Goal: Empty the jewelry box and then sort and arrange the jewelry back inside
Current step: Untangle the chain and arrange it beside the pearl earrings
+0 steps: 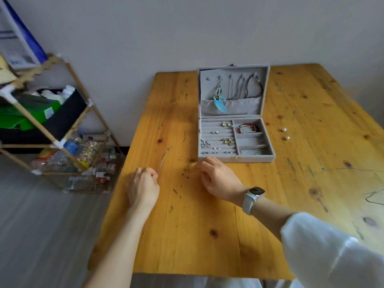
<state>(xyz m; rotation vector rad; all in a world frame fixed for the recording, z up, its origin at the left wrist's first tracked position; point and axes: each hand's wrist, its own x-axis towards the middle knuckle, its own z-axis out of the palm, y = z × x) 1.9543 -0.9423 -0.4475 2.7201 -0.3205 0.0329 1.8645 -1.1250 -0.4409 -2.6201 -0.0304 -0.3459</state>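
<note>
A grey velvet jewelry box [236,159] stands open on the wooden table [228,225]. Its lid holds hanging necklaces [252,88] and a blue feather pendant [220,103]. The tray holds rings and earrings [226,141] in the slots, a red bead bracelet [248,128] and a thin silver chain in the box [252,151]. Two pearl earrings [286,134] lie right of the box. A thin silver chain [165,157] lies on the table to the left. My left hand [143,187] pinches its near end. My right hand [218,178], with a white watch, hovers curled just before the box, holding nothing.
A bamboo shelf rack [56,129] with bottles, a green box and a dark bin stands left of the table on the grey floor. A white wall runs behind. The table's left edge [116,183] lies close to my left hand.
</note>
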